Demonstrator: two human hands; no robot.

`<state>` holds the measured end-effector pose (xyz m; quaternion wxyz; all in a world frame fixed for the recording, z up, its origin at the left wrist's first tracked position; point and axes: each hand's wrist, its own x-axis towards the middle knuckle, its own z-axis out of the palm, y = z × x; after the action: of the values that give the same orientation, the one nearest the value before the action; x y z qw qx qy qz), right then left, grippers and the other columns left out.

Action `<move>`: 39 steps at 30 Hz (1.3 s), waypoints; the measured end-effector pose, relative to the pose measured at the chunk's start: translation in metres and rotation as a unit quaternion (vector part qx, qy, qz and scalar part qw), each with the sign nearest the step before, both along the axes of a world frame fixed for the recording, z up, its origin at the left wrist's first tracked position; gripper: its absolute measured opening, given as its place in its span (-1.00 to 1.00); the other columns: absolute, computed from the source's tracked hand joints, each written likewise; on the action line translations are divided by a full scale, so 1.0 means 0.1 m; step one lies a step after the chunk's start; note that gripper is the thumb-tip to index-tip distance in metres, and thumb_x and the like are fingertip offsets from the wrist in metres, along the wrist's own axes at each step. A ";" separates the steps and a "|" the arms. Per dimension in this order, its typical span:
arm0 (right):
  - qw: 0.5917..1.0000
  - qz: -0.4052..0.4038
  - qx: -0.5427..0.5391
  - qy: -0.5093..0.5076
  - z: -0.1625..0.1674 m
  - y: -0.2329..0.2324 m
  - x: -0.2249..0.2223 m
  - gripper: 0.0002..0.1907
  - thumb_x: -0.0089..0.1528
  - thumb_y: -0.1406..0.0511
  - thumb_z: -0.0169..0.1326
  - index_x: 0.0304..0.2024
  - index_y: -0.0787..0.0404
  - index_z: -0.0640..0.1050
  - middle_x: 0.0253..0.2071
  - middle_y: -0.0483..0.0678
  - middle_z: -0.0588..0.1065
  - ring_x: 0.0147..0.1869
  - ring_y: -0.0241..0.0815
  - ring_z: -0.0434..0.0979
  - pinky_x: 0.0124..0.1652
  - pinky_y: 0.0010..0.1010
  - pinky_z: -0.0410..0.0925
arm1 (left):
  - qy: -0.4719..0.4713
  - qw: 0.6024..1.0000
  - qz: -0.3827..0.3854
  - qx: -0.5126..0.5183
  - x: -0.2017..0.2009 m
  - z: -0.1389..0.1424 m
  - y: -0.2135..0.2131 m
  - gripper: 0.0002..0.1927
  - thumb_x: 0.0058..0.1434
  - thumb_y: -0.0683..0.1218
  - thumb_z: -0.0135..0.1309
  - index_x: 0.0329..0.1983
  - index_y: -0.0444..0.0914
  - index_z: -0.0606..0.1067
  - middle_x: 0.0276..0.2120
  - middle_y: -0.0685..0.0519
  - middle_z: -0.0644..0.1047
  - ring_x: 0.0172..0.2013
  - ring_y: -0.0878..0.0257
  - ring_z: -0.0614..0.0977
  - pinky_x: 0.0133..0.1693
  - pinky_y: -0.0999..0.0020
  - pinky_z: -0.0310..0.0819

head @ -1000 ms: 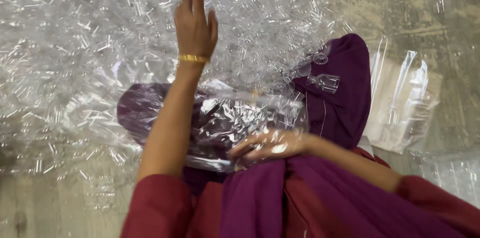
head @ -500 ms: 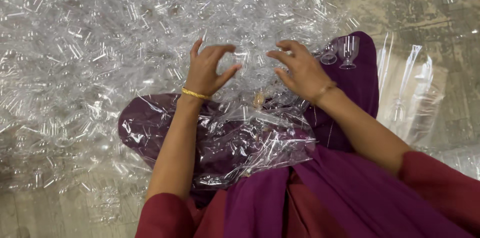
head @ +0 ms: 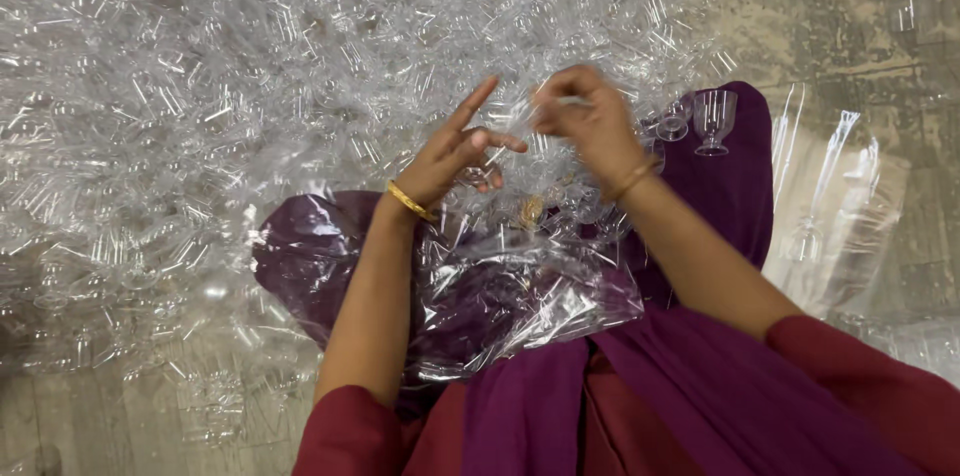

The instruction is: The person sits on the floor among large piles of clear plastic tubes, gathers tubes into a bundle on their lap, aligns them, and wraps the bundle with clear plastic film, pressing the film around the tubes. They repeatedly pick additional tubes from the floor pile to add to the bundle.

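Hands meet above a lapful of crinkled clear plastic film (head: 520, 301) spread over purple cloth (head: 310, 256). The right hand (head: 590, 121) is pinched shut on a small clear plastic piece (head: 548, 108), blurred, so its shape and long axis cannot be told; it sits at the fingertips, between both hands. The left hand (head: 455, 151) is loosely spread beside it, index finger raised, gripping nothing. A huge heap of clear plastic pieces (head: 250, 66) lies beyond; two small clear goblets (head: 714, 119) stand upright on the cloth, right of the right hand
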<state>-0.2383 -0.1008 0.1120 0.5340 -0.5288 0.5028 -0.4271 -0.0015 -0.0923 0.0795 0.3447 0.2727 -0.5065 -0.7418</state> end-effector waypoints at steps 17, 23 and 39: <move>0.993 0.017 -0.054 0.107 -0.09 -0.50 -0.33 -0.89 0.33 0.39 0.15 -0.09 0.25 0.61 -0.20 -0.04 0.62 -0.27 -0.28 0.66 -0.26 -0.49 0.59 | -0.113 0.992 0.046 -0.030 -0.10 0.06 0.02 -0.19 0.34 0.11 0.04 0.56 -0.09 -0.02 0.04 -0.09 0.60 -0.44 0.37 0.58 -0.44 0.46 0.56; 0.960 0.058 -0.079 0.263 -0.07 -0.48 0.10 -0.83 0.38 0.34 0.03 -0.02 0.16 0.61 -0.28 -0.09 0.61 -0.28 -0.27 0.67 -0.30 -0.45 0.55 | -0.085 0.993 0.077 -0.041 -0.09 0.19 0.06 -0.18 0.38 0.14 0.01 0.60 -0.03 -0.06 0.14 -0.02 0.45 -0.45 0.36 0.57 -0.45 0.44 0.57; 0.987 0.112 -0.109 0.030 0.30 -0.51 -0.05 -0.82 0.37 0.34 0.13 0.02 0.18 0.62 -0.12 -0.10 0.63 -0.02 -0.34 0.65 0.07 -0.45 0.50 | -0.018 0.995 0.070 -0.070 0.06 0.16 0.07 -0.23 0.48 0.17 -0.10 0.63 0.01 -0.13 0.20 -0.17 0.55 -0.28 0.26 0.67 -0.28 0.35 0.63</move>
<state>-0.2429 -0.1516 0.1415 0.5023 -0.6491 0.4073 -0.4007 0.0049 -0.0856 0.0952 0.4049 0.2959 -0.5428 -0.6738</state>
